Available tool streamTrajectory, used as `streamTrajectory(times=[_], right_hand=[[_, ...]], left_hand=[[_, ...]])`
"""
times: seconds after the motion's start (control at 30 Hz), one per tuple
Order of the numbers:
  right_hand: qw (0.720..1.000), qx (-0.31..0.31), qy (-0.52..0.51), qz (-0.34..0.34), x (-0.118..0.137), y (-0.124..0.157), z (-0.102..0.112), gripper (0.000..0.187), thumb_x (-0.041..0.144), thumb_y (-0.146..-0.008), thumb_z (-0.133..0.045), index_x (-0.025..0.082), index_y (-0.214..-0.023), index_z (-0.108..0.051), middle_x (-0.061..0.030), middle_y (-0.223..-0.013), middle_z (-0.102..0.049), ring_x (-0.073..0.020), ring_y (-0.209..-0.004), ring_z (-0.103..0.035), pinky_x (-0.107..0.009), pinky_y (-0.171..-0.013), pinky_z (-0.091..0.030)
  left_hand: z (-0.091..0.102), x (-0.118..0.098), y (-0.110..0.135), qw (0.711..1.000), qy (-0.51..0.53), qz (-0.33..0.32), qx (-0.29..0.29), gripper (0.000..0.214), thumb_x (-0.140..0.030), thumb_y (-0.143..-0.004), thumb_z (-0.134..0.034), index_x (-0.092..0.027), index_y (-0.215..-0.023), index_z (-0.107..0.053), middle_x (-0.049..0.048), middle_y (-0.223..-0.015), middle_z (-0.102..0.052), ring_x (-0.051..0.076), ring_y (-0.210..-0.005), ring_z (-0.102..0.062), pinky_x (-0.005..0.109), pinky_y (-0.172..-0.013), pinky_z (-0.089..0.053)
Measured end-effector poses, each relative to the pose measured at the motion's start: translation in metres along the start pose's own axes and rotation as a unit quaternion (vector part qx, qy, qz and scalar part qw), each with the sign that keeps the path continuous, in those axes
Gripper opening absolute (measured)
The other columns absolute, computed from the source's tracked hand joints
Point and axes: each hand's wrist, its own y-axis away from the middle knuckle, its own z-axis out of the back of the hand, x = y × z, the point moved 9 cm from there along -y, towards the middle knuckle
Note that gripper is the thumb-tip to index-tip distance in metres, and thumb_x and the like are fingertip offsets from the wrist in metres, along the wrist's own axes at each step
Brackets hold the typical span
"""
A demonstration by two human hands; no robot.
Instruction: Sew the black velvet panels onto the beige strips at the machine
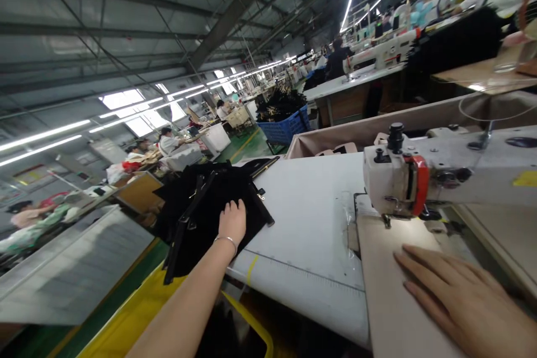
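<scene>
My left hand [233,221] reaches out to a pile of black fabric pieces [210,193] at the left end of the white sewing table [308,201]. Its fingers rest on the top piece, slightly bent and apart; the thumb is hidden. Dark strips, some with small gold-coloured metal parts, run along the edges of these pieces. My right hand [457,291] lies flat with fingers stretched on the pale machine bed [390,291], in front of the needle area. Above it stands the white sewing machine head [390,179] with a red part on its front.
A yellow bin [138,313] is below the table's front left edge. Behind the table, a beige fabric-lined trough [327,137] holds several pale pieces. A blue crate [285,126] of black pieces stands beyond. Other people sit at workstations on the left and at the back.
</scene>
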Motion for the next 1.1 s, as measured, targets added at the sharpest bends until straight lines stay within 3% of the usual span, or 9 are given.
streamTrajectory(times=[0.07,0.17,0.3,0.5,0.7,0.83,0.93,1.03,1.1], right_hand=[[0.999,0.015,0.027,0.023,0.000,-0.010,-0.006,0.054,0.060,-0.084,-0.049,0.036,-0.133,-0.051,-0.0005,-0.129,-0.057,-0.0294,-0.113,-0.053,-0.050,-0.095,-0.039],[0.999,0.026,0.032,0.022,-0.002,-0.012,-0.008,0.053,0.056,-0.087,-0.048,0.035,-0.136,-0.048,-0.0007,-0.132,-0.055,-0.0296,-0.117,-0.051,-0.050,-0.095,-0.038],[0.999,0.030,0.023,0.024,0.001,-0.012,-0.002,0.052,0.053,-0.088,-0.046,0.035,-0.137,-0.046,0.0010,-0.132,-0.055,-0.0277,-0.118,-0.050,-0.049,-0.096,-0.036],[0.998,0.053,0.042,0.010,0.006,-0.018,0.005,0.050,0.051,-0.090,-0.046,0.034,-0.137,-0.045,0.0018,-0.136,-0.052,-0.0253,-0.121,-0.047,-0.046,-0.098,-0.034],[0.997,0.065,0.041,0.005,0.012,-0.025,0.011,0.045,0.046,-0.093,-0.044,0.030,-0.135,-0.047,-0.0008,-0.133,-0.054,-0.0241,-0.116,-0.049,-0.045,-0.095,-0.035],[0.998,0.054,0.043,0.008,0.012,-0.034,0.016,0.039,0.043,-0.092,-0.045,0.031,-0.129,-0.054,-0.0035,-0.122,-0.060,-0.0255,-0.106,-0.054,-0.044,-0.084,-0.039],[0.998,0.048,0.046,0.000,0.012,-0.038,0.018,0.039,0.040,-0.093,-0.043,0.030,-0.129,-0.054,-0.0062,-0.119,-0.061,-0.0265,-0.104,-0.054,-0.045,-0.083,-0.039],[0.998,0.049,0.051,-0.008,0.013,-0.039,0.018,0.040,0.037,-0.094,-0.041,0.029,-0.133,-0.051,-0.0076,-0.127,-0.056,-0.0280,-0.115,-0.050,-0.047,-0.091,-0.037],[0.997,0.051,0.051,-0.007,0.015,-0.039,0.019,0.041,0.035,-0.094,-0.042,0.029,-0.133,-0.050,-0.0072,-0.132,-0.053,-0.0274,-0.119,-0.047,-0.047,-0.094,-0.036]], left_hand=[[-0.007,0.024,-0.009,1.000,-0.012,0.019,0.020,0.043,-0.003,-0.082,-0.044,-0.007,-0.125,-0.052,0.0222,-0.119,-0.059,0.031,-0.113,-0.056,0.043,-0.091,-0.047],[-0.007,0.035,-0.023,0.999,-0.023,0.019,0.031,0.030,-0.008,-0.086,-0.044,-0.013,-0.111,-0.059,0.0148,-0.103,-0.063,0.026,-0.099,-0.061,0.038,-0.087,-0.048],[-0.006,0.035,-0.041,0.999,-0.036,0.016,0.028,0.032,-0.026,-0.085,-0.056,-0.017,-0.115,-0.056,0.0147,-0.117,-0.055,0.031,-0.112,-0.053,0.040,-0.090,-0.046],[-0.018,0.039,-0.054,0.997,-0.045,0.033,0.055,0.024,-0.014,-0.085,-0.048,-0.012,-0.106,-0.059,0.0153,-0.105,-0.059,0.026,-0.096,-0.061,0.036,-0.083,-0.047],[-0.014,0.031,-0.062,0.998,-0.037,0.034,0.037,0.034,-0.027,-0.082,-0.053,-0.011,-0.111,-0.059,0.0194,-0.119,-0.054,0.034,-0.111,-0.053,0.041,-0.085,-0.047],[0.003,0.032,-0.071,0.999,-0.015,0.041,0.032,0.029,-0.018,-0.081,-0.047,-0.009,-0.102,-0.065,0.0189,-0.110,-0.062,0.031,-0.099,-0.061,0.039,-0.081,-0.049],[0.033,0.035,-0.072,0.999,0.007,0.052,0.007,0.040,-0.021,-0.083,-0.044,-0.012,-0.117,-0.062,0.0170,-0.114,-0.064,0.032,-0.102,-0.062,0.040,-0.087,-0.047],[0.054,-0.001,-0.054,0.994,0.106,-0.004,0.012,0.047,-0.027,-0.085,-0.045,-0.021,-0.130,-0.056,0.0078,-0.116,-0.066,0.028,-0.106,-0.062,0.035,-0.092,-0.046],[0.049,-0.059,-0.029,0.952,0.273,-0.108,0.091,0.043,-0.032,-0.087,-0.046,-0.021,-0.126,-0.060,0.0053,-0.102,-0.071,0.024,-0.093,-0.066,0.031,-0.085,-0.049]])
